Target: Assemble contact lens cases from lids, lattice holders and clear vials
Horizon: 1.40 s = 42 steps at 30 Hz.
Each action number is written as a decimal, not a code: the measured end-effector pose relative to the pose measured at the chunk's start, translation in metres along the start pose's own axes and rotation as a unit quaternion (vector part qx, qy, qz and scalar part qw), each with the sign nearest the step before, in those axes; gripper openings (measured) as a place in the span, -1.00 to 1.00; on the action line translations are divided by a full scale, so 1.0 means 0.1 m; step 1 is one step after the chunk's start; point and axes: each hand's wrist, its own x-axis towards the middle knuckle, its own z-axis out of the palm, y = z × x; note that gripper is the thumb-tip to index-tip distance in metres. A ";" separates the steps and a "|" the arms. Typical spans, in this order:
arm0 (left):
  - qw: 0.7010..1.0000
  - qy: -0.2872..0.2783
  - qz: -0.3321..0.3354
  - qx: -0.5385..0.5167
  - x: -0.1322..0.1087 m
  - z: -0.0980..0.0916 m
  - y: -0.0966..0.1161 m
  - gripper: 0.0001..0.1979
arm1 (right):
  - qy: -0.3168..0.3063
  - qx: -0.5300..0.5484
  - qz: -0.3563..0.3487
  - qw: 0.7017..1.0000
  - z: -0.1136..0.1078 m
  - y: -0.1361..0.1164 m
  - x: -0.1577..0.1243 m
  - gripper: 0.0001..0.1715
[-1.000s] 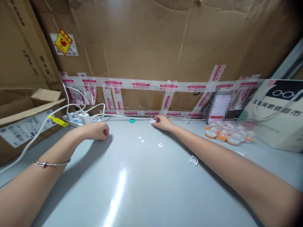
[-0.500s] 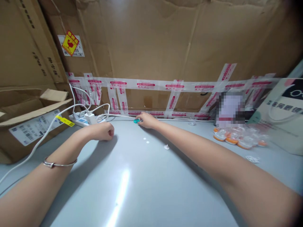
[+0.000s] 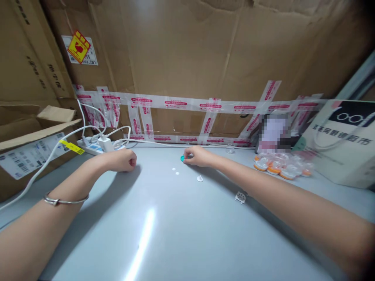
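Note:
My right hand (image 3: 197,156) reaches to the far middle of the table, thumb and fingers pinched on a small teal piece (image 3: 182,158). At the left my left hand (image 3: 125,160) rests in a loose fist on the table; whether anything is inside it cannot be seen. Two tiny white discs (image 3: 177,173) lie between the hands. Nearer to me than the right hand is a white round piece with a short stem (image 3: 199,178). A white spoked part (image 3: 240,197) lies beside my right forearm.
A white power strip (image 3: 88,146) with cables and an open cardboard box (image 3: 38,156) are at the left. Clear domed pieces with orange rims (image 3: 274,168) cluster at the right, by a paper bag (image 3: 342,156). A large taped carton (image 3: 175,58) stands behind.
My right hand has moved right and a little nearer, with the teal piece at its fingertips. A white spoked part now shows beside my right forearm. The view has shifted slightly.

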 end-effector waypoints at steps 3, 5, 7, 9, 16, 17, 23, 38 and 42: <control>1.000 0.001 0.004 0.006 -0.02 -0.02 0.03 -0.87 | 0.036 0.038 0.022 0.998 -0.06 -0.01 -0.12 -0.93; 1.000 0.000 0.006 0.009 -0.03 -0.02 0.04 -0.86 | 0.064 0.072 0.034 0.995 -0.13 -0.03 -0.25 -0.89; 1.000 -0.001 0.006 0.009 -0.03 -0.02 0.04 -0.86 | 0.074 0.108 0.037 0.991 -0.21 -0.05 -0.44 -0.81; 1.000 -0.002 0.005 0.010 -0.03 -0.02 0.04 -0.86 | 0.070 0.147 0.032 0.986 -0.26 -0.06 -0.66 -0.74; 1.000 -0.005 0.008 0.023 -0.03 -0.02 0.04 -0.86 | 0.043 0.287 0.034 0.956 -0.17 -0.05 -1.07 -0.59; 1.000 -0.005 0.010 0.024 -0.02 -0.02 0.04 -0.86 | 0.036 0.298 0.035 0.953 -0.14 -0.04 -1.07 -0.59; 0.999 -0.012 0.019 0.023 0.00 0.00 0.02 -0.86 | 0.012 0.304 0.050 0.951 -0.08 -0.04 -1.03 -0.56; 1.000 -0.018 0.015 0.021 -0.10 -0.07 0.15 -0.85 | -0.004 0.281 0.067 0.957 -0.03 -0.02 -1.05 -0.54; 0.999 -0.014 0.020 0.026 -0.11 -0.08 0.16 -0.86 | 0.020 0.225 0.075 0.971 -0.07 -0.04 -1.06 -0.55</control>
